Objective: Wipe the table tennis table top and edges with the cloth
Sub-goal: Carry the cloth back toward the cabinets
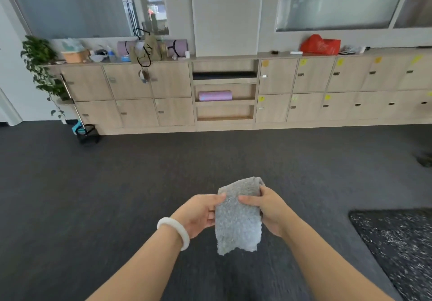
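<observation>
Most of my view is dark carpet floor (117, 183), running out to a long row of pale wooden lockers (304, 85) against the far wall. A speckled black mat (397, 242) cuts into the lower right corner. A leafy plant (39, 66) stands at the left end of the lockers, and a red bag (320, 44) sits on their top toward the right. The table tennis table is nowhere in my view, so I judge that wiping has not begun and the step in hand is readying the cloth. The grey cloth (237, 226) hangs in the air in front of me, above the carpet, with its lower end dangling free and ragged. My left hand (198, 214) pinches its left edge, thumb on the near face and fingers tucked behind. My right hand (268, 209) grips the right edge the same way, with the cloth's top bunched over its fingers. A white bangle (174, 230) sits on the left wrist. To do this well I would fold the cloth into a flat, even pad with no loose tail, keep one clean face outward, and look round for the table before walking.
</observation>
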A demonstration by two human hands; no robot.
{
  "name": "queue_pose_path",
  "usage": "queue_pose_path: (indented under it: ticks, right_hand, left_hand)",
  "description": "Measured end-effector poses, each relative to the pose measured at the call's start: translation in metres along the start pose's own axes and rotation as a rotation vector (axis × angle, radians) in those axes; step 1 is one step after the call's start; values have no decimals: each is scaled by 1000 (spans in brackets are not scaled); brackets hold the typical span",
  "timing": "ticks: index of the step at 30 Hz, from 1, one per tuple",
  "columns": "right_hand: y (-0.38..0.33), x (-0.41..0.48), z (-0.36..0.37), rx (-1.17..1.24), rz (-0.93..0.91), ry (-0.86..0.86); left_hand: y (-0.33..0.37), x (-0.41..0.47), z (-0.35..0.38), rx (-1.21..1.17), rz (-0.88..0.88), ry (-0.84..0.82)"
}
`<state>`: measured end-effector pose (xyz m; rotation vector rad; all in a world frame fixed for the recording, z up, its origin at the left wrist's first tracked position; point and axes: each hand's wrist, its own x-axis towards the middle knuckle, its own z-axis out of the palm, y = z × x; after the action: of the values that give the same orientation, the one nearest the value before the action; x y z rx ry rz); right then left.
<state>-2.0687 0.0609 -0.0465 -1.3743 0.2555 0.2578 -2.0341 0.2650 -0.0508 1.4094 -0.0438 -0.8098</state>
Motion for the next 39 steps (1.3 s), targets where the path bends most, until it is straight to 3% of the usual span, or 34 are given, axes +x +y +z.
queue_pose_path:
  ticks: [4, 9, 13, 16, 22, 26, 35, 39]
  right_hand:
    - [-38, 89, -46, -28, -27, 41]
    - [-88, 222, -96, 17, -59, 230]
    - [-133, 316, -109, 32, 38, 138]
    - [-157, 376, -111, 28, 141, 59]
    - [-205, 511, -110, -47, 110, 6]
    - [-250, 603, -107, -17, 43, 3]
    - [-353, 790, -116, 228, -9, -26]
    - [-357, 861, -133, 344, -38, -39]
  left_hand:
    - [48, 91, -16, -59, 141, 219]
    - [122, 203, -30, -112, 167, 228]
    - [171, 286, -48, -422, 126, 264]
    - [198, 337, -72, -521, 110, 300]
    - [260, 439, -144, -372, 80, 350]
    - [314, 523, -205, -399, 118, 407]
    - [466, 689, -308, -340, 196, 396]
    - [500, 757, -327, -94, 247, 481]
